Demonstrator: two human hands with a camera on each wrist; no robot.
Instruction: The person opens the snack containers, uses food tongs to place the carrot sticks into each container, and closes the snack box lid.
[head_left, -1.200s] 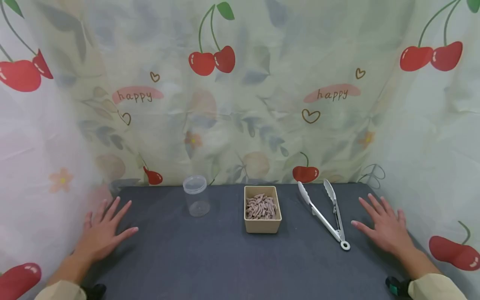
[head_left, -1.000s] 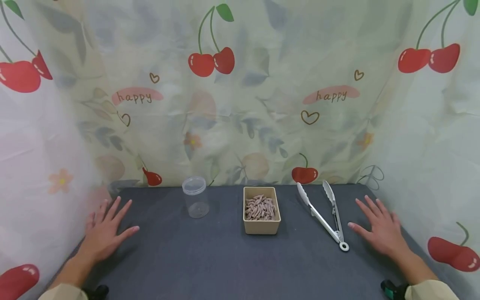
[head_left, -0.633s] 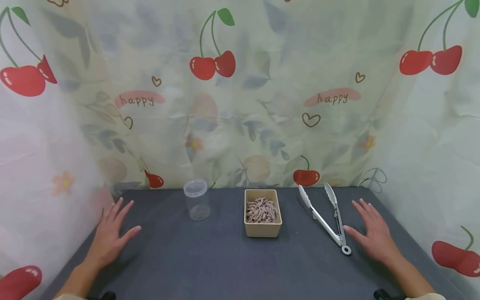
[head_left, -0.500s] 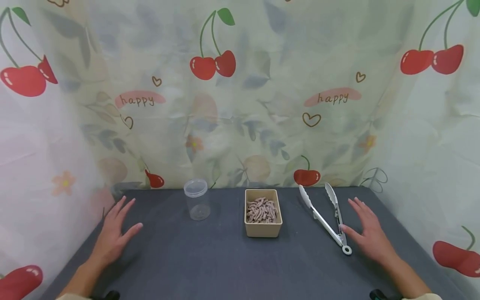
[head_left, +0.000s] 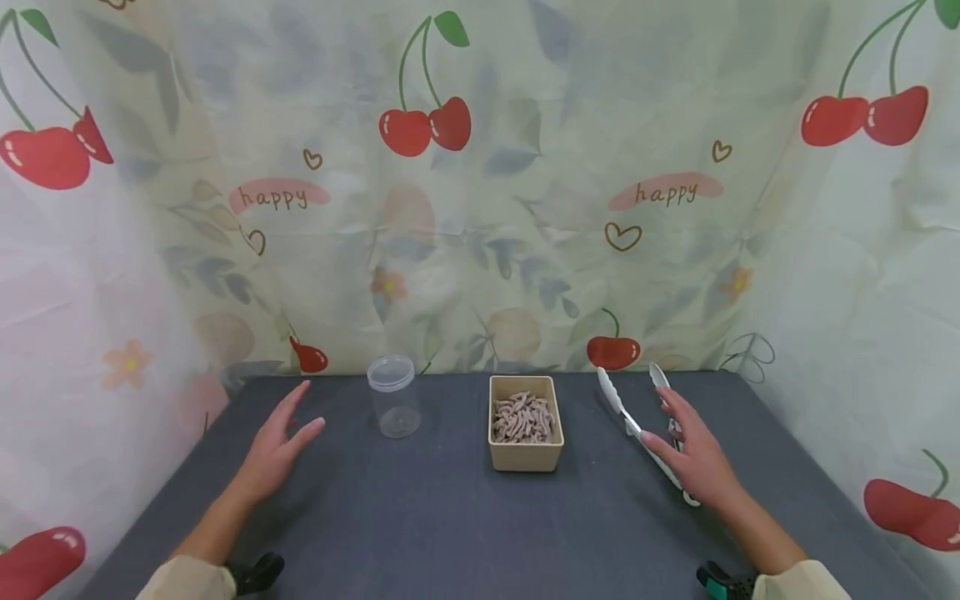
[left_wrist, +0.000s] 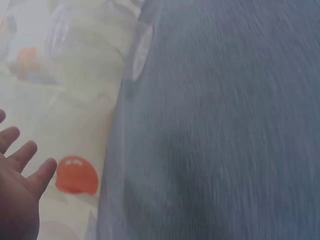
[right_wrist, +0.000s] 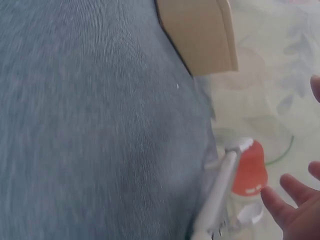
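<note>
My left hand (head_left: 270,454) hovers over the left of the table, fingers extended and holding nothing. To its right stands a clear plastic jar (head_left: 396,408), which also shows blurred in the left wrist view. My right hand (head_left: 701,454) is above the metal tongs (head_left: 633,423), fingers extended, covering part of one arm and the hinge end. Whether it touches them cannot be told. The tongs lie spread on the table, tips toward the back. Between jar and tongs sits a tan rectangular container (head_left: 527,457) holding greyish-brown shredded strips (head_left: 522,417), perhaps meat.
A dark grey cloth covers the table (head_left: 450,525). Behind it hangs a cherry-printed curtain (head_left: 510,275), which also closes in the left and right sides. Jar, container and tongs stand in a row near the back edge.
Both hands have moved inward: the left toward the jar, the right leftward from beside the tongs to over them. Jar, container and tongs stay in place.
</note>
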